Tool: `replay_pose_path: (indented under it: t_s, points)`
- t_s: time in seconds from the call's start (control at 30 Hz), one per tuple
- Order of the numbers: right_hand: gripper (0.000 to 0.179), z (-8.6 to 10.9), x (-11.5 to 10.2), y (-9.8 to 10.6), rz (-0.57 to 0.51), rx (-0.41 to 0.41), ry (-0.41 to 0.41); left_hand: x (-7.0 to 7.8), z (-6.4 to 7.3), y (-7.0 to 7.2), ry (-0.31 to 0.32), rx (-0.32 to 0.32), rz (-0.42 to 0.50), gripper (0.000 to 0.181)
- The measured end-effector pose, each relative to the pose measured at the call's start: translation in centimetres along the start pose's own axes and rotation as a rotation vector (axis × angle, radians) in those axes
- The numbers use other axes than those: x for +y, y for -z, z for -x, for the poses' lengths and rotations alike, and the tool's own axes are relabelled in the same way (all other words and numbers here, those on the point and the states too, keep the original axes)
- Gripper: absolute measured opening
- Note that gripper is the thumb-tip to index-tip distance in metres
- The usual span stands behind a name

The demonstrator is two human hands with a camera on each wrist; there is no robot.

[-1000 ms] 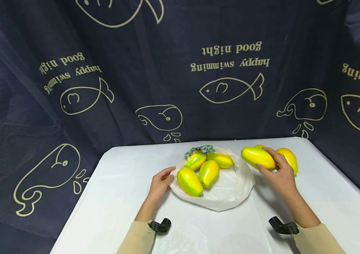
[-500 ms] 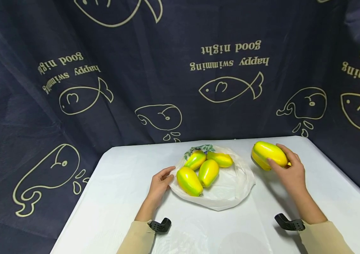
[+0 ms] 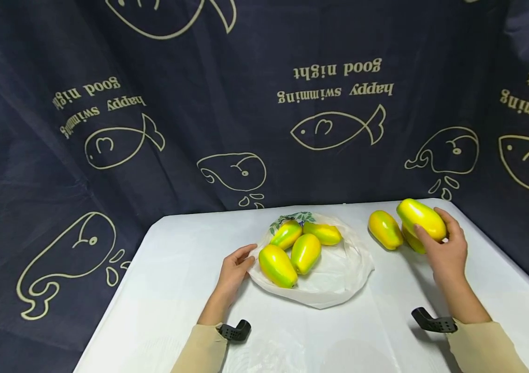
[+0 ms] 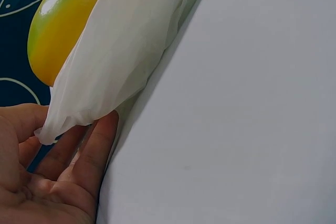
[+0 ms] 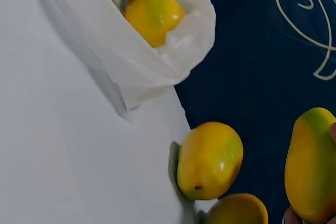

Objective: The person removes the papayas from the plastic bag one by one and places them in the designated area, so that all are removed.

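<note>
My right hand (image 3: pixel 451 251) grips a yellow-green papaya (image 3: pixel 420 217), thumb on the near side, held up at the table's right. Part of that papaya (image 5: pixel 311 166) shows at the right wrist view's edge. Behind and below it a second papaya (image 3: pixel 412 241) is partly covered, and a third papaya (image 3: pixel 385 230) lies just left. My left hand (image 3: pixel 234 267) holds the left rim of a white plastic bag (image 3: pixel 334 287), thumb and fingers on either side of the rim (image 4: pixel 79 111). Several papayas lie inside the bag, one at its front left (image 3: pixel 278 266).
The white table (image 3: pixel 189 248) carries everything. A dark blue curtain (image 3: pixel 227 103) with fish and whale drawings hangs behind and at both sides. Green leaves are printed on the bag's far edge.
My right hand has moved right with its papaya, away from the bag, over the papayas on the table. The left hand and the bag have stayed put.
</note>
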State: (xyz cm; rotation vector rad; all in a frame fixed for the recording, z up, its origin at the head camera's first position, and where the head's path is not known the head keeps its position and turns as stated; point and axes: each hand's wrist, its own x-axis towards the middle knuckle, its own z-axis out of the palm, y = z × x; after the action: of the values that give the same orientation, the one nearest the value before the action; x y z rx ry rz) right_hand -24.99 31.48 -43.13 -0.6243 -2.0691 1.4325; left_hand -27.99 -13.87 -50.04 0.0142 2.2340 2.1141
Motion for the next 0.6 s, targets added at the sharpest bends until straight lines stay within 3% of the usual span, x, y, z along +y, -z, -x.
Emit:
replay_pose_path:
  t_s: [0.17,0.43,0.6]
  points:
    - [0.061,-0.6,0.4,0.7,0.013,0.038,-0.042,0.4,0.1,0.0,0.008,-0.014,0.009,0.038]
    - [0.061,-2.1,1.8,1.6,-0.053,0.12,-0.14,2.7,1.7,-0.1,0.004,-0.02,-0.002,0.037]
    - [0.061,-2.7,2.7,2.2,-0.051,0.163,-0.153,2.7,1.8,-0.2,0.002,-0.017,0.003,0.037]
